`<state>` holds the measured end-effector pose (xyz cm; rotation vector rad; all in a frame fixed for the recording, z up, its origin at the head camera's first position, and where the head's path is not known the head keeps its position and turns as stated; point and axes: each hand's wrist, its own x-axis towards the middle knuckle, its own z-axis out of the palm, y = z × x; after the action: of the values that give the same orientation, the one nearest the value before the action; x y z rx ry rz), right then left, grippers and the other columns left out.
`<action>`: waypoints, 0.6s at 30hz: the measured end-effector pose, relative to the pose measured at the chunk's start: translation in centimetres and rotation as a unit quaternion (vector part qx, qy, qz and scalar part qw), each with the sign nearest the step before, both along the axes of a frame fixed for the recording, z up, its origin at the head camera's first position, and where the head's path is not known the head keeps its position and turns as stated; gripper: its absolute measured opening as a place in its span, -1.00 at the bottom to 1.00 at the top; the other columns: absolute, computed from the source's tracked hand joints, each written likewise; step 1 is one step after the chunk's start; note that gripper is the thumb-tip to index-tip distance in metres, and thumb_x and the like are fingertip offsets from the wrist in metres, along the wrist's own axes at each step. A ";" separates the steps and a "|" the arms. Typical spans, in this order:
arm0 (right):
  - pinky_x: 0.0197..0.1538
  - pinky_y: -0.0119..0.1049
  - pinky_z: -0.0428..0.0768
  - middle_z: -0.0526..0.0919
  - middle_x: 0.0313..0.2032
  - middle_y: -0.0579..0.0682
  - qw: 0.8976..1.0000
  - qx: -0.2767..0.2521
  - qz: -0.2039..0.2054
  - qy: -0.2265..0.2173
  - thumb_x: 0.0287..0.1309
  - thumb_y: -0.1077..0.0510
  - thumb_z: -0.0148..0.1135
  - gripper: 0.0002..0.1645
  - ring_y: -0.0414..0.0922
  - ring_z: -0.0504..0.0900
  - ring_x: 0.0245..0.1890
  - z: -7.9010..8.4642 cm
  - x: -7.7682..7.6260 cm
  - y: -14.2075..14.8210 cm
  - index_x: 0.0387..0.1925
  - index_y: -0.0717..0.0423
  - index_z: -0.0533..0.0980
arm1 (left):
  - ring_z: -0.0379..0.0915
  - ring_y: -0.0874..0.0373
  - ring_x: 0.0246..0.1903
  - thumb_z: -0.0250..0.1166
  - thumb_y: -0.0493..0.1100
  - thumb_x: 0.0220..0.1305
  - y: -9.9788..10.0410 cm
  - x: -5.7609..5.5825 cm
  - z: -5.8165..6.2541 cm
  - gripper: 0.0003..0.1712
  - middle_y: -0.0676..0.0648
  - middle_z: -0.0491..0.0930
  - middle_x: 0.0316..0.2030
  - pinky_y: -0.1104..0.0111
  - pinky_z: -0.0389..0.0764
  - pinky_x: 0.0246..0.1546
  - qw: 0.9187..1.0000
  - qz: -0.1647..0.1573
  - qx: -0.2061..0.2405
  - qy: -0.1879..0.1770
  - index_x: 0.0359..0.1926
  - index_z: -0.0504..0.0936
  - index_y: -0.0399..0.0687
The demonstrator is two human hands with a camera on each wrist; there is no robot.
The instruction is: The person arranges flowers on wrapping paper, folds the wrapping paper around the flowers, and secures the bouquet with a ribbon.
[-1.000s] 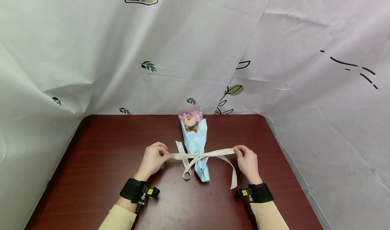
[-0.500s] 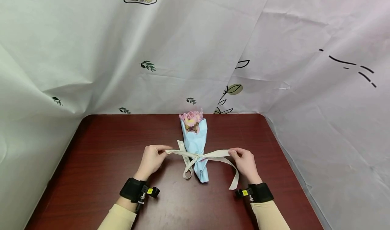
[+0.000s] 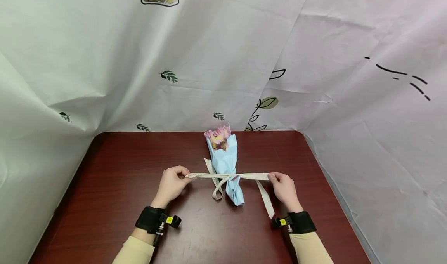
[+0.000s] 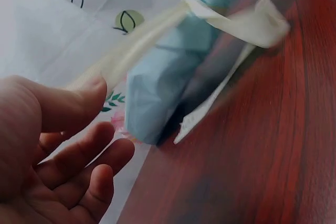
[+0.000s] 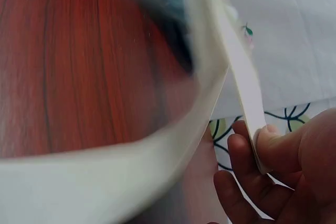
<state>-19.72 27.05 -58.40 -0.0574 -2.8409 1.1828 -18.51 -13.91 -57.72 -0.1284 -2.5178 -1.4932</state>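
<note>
A small bouquet, with a pink flower (image 3: 219, 135) in light blue wrapping paper (image 3: 225, 161), stands out on the dark red table. A cream ribbon (image 3: 254, 176) is tied round the paper's lower part. My left hand (image 3: 173, 184) pinches one part of the ribbon between thumb and fingers, left of the bouquet. On the other side my right hand (image 3: 283, 188) pinches another part, and the stretch between the hands runs nearly straight. One loose tail (image 3: 265, 200) hangs by the right hand; a small curl of ribbon lies left of the knot.
The table (image 3: 122, 186) is dark red wood with rounded far corners. A white printed cloth (image 3: 209, 54) hangs behind it and along the sides. Each wrist wears a black strap (image 3: 150, 219) with a small camera.
The hands first came slightly closer as the ribbon slackened, then drew apart and pulled it straight. The bouquet's lower end swung a little to the right.
</note>
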 end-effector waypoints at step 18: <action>-0.07 -0.02 0.56 0.78 -0.27 -0.01 0.998 0.059 -0.025 -0.024 0.57 0.04 0.22 -0.69 0.05 0.68 -0.18 -1.1 -0.3 1.5 -0.24 0.08 0.77 | 0.39 0.17 -0.65 0.62 -0.13 0.23 0.0 0.4 -1.9 -0.71 0.07 0.54 -0.69 0.36 0.37 -0.52 0.996 0.052 -0.005 -0.067 -0.55 0.72 -0.04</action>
<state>-20.00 28.53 -59.50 -0.1529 -2.9250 1.0148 -18.08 -13.90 -59.65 0.1046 -2.5914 -1.4959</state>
